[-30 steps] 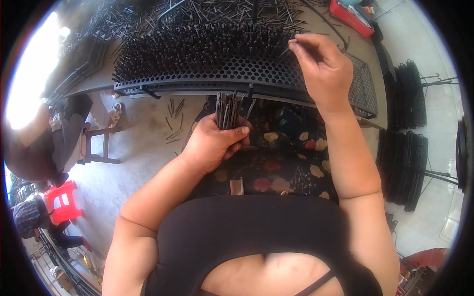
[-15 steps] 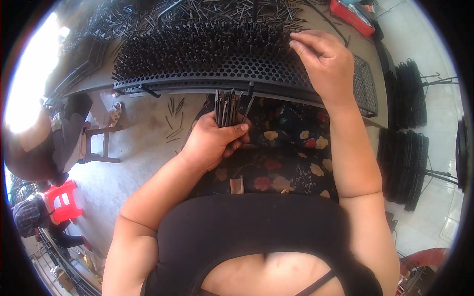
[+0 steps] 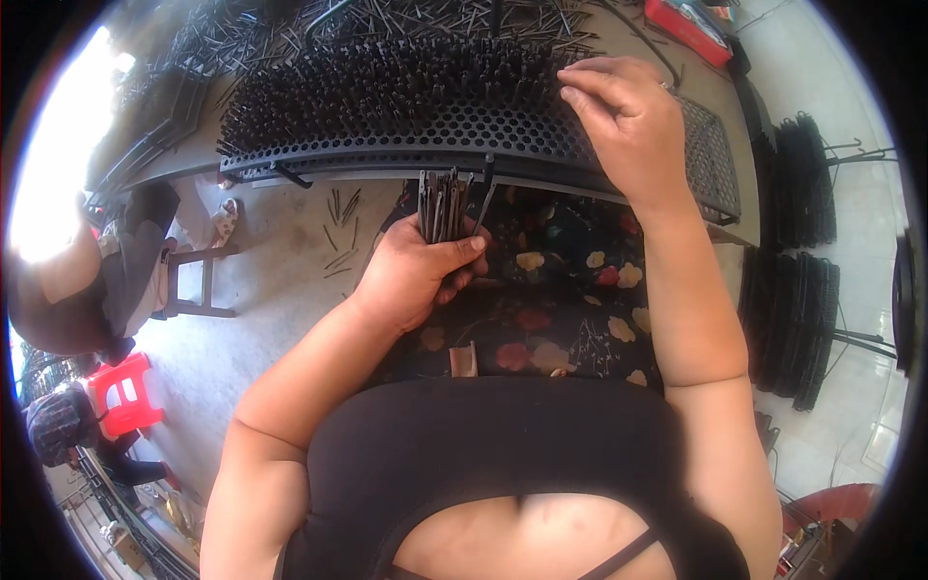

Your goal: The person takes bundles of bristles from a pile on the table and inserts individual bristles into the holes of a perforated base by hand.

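Note:
In my left hand (image 3: 416, 271) is a bundle of thin dark rods (image 3: 445, 205), clasped upright with the thumb across it. One rod leans away to the right of the others. My right hand (image 3: 628, 121) is raised over the right end of a black perforated rack (image 3: 493, 140). Its thumb and forefinger are pinched at the edge of the standing rods; whatever is between the fingertips is too small to make out. Dark rods (image 3: 387, 82) stand packed in the rack's holes, leaving the front rows and right end bare.
Loose rods (image 3: 213, 34) lie heaped on the table behind the rack, and a few (image 3: 340, 208) are on the floor. A red tray (image 3: 688, 29) sits at far right. Dark bundles (image 3: 802, 184) hang at right. Another person (image 3: 135, 251) and a red stool (image 3: 124, 396) are at left.
My right hand has shifted slightly left along the rack, still pinched. The left hand keeps its hold on the bundle with almost no movement.

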The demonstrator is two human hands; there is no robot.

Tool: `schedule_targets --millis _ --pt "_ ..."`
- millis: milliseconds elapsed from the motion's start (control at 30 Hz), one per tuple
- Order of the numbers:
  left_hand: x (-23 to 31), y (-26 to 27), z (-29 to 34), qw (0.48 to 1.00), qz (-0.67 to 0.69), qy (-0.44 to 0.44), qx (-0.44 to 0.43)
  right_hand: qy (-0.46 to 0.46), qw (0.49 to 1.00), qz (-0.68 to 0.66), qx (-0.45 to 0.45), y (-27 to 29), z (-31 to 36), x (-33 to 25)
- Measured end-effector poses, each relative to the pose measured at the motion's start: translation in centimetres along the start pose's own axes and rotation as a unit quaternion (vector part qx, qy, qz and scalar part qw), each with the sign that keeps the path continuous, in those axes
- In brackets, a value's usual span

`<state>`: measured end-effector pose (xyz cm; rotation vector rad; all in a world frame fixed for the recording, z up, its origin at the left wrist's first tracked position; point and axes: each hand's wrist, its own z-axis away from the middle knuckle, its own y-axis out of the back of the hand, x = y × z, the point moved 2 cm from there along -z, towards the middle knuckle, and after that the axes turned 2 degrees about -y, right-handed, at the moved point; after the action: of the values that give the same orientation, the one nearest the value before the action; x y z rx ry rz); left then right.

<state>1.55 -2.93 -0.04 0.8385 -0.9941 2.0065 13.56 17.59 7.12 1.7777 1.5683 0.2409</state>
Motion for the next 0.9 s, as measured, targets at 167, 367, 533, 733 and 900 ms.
schedule_targets --millis 167,367,533,733,900 --pt "0.3 0.0 0.5 1.0 0.014 -0.013 0.018 -0.174 0.974 -0.138 -0.044 0.3 1.1 -3.3" --pt "1.3 -1.6 0.8 0.998 0.025 -0.021 -0.051 -0.391 0.748 -0.487 -0.223 -0.8 4.4 -5.4" --pt "2.1 -2.7 0.4 0.998 0.026 0.02 -0.054 -0.367 0.805 -0.457 -0.088 1.7 1.9 -1.8" --pt "2.6 -3.5 -0.7 0.998 0.014 0.035 -0.045 -0.175 0.968 -0.161 0.076 2.6 -0.6 0.7" --pt "1.6 -2.5 0.6 0.998 0.044 0.033 -0.009 -0.117 0.989 -0.057 0.067 1.9 -0.9 -0.9"
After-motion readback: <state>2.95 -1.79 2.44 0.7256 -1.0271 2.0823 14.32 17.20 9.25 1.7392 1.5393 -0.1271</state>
